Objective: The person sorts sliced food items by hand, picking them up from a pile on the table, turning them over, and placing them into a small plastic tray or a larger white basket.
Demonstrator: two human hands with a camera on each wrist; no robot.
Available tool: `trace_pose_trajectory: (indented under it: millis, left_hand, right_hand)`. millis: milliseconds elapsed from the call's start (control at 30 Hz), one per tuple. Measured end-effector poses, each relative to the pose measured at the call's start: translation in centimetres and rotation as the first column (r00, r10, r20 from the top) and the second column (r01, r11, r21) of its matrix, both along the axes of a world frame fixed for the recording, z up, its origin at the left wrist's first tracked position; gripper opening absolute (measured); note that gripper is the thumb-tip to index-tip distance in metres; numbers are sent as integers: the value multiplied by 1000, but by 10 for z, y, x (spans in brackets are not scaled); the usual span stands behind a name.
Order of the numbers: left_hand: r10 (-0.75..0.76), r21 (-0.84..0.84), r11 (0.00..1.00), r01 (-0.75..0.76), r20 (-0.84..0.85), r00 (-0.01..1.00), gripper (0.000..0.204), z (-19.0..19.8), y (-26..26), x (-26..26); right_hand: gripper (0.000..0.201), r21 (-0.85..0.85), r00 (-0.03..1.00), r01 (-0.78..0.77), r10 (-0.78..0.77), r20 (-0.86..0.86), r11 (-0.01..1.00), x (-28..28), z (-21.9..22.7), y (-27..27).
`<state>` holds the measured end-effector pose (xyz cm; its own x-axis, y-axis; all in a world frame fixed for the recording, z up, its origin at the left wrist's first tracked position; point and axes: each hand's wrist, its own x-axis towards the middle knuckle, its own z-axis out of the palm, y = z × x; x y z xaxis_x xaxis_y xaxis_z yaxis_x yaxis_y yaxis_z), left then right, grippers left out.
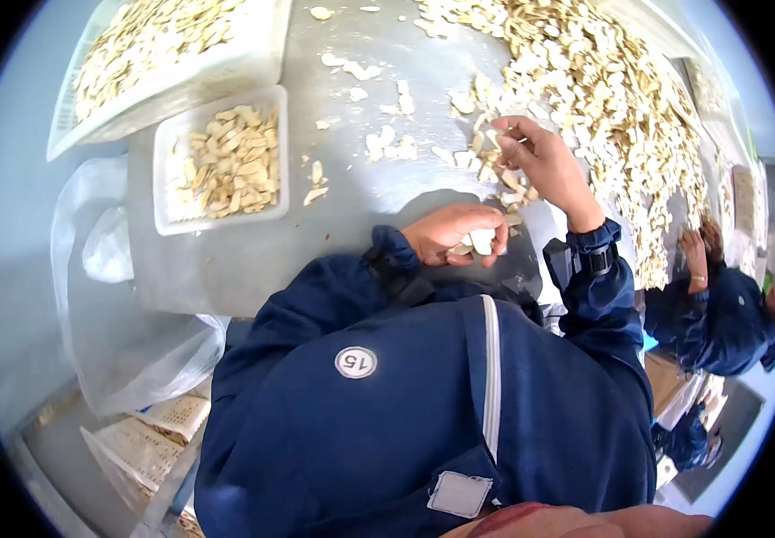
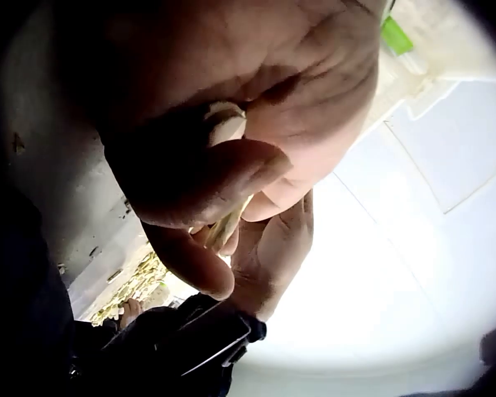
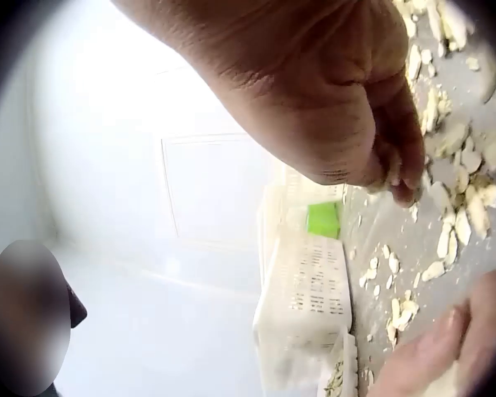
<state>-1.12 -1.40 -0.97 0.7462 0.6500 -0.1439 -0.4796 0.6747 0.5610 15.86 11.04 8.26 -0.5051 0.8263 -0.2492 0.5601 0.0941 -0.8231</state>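
Observation:
My left hand (image 1: 459, 235) curls around several pale dried slices (image 1: 480, 239), low over the table near the chest. In the left wrist view, parts of these slices (image 2: 225, 124) show between the fingers and palm; the rest is hidden. Ahead and to the right, my right hand (image 1: 544, 166) reaches over loose slices at the edge of a large heap (image 1: 576, 67). Its thumb and fingers bend toward each other. The right wrist view has the right hand (image 3: 339, 107) with fingertips close together above the metal table (image 3: 380, 223); I cannot tell if they pinch a slice.
A small white tray (image 1: 161, 184) of slices sits on the left, with a larger white crate (image 1: 168, 76) of slices behind it. Scattered slices (image 1: 392, 143) lie mid-table. A clear plastic bag (image 1: 100, 332) hangs at the left edge. Another person (image 1: 719, 314) works at the right.

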Motion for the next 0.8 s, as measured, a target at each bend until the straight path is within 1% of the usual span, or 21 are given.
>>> trace_pose_trajectory:
  millis: [33,67,100,133,167,200,267,300,333,367,400,433,467,500,567,600,633,667,733,767,800]
  left_hand:
    - [32,62,998,-30,-41,999,34,3,0,2]
    - [72,122,991,-61,-89,993,35,5,-1,2]
    - [5,-71,997,-7,-26,1000,18,7,2,-2]
    - [70,227,973,-44,-109,991,13,1,0,-4]
    - [192,492,867,-80,-180,965,24,-5,-2,-6]
    - [276,573,805,-153,-134,952,18,-14,-3,-1]
    - [441,708,643,-293,-29,897,25,-32,-5,7]
    - [467,715,638,-285,-65,882,25,-29,-7,7]
    - [192,369,915,-162,-45,980,24,-16,-5,3]
    - [15,-84,996,-13,27,1000,24,-3,-2,-2]
    - [65,106,993,-62,-26,998,27,-5,-2,-7]
    - [114,292,952,-92,-61,992,31,-6,-1,-7]
    - [123,321,942,-93,-74,990,32,-7,0,-3]
    - [98,250,965,-76,-79,992,34,-2,0,-5]
    - [37,110,994,-27,-91,995,36,9,2,-2]
    - [14,47,999,-9,-101,995,38,13,3,-2]
    - [-10,-10,1000,9,-105,994,40,16,4,-1]
    - [-24,-45,999,18,-133,991,41,21,3,-1]
    - [-50,-69,997,47,-35,998,41,10,4,-3]
    - [-42,-83,996,40,-23,999,40,9,4,-2]
    - [-32,-95,995,30,-14,999,40,9,3,0]
  right_hand:
    - [31,-30,987,-114,116,115,993,-9,-3,6]
    - [33,-44,980,-172,176,97,984,-22,-5,6]
    - [35,-57,968,-234,238,74,970,-44,2,1]
    - [37,-68,953,-296,300,50,953,-68,10,-6]
    - [44,-105,894,-366,318,-316,925,-89,19,-17]
    - [45,-62,844,-390,330,-423,919,-106,30,-29]
    - [48,23,723,-404,334,-605,914,-128,46,-42]
    - [50,119,769,-379,384,-511,918,-126,45,-40]
    - [50,111,803,-355,364,-472,928,-118,41,-36]
    - [50,105,837,-328,340,-429,939,-104,35,-30]
    - [50,99,871,-295,310,-381,950,-87,29,-25]
    - [48,39,908,-213,212,-362,976,-65,23,-22]
    - [45,9,946,-75,74,-316,997,-41,16,-23]
    - [42,56,963,40,-24,-268,998,-16,6,-22]
    - [37,166,964,250,-230,-131,954,46,-12,-27]
    - [34,234,944,328,-325,-54,915,74,-21,-33]
    - [29,278,903,425,-424,-66,862,96,-28,-43]
    - [27,291,878,452,-477,19,843,113,-27,-55]
    - [24,309,820,485,-549,164,818,133,-29,-74]
    - [21,296,818,519,-566,99,802,138,-36,-82]
    - [22,313,823,490,-550,140,814,136,-35,-87]
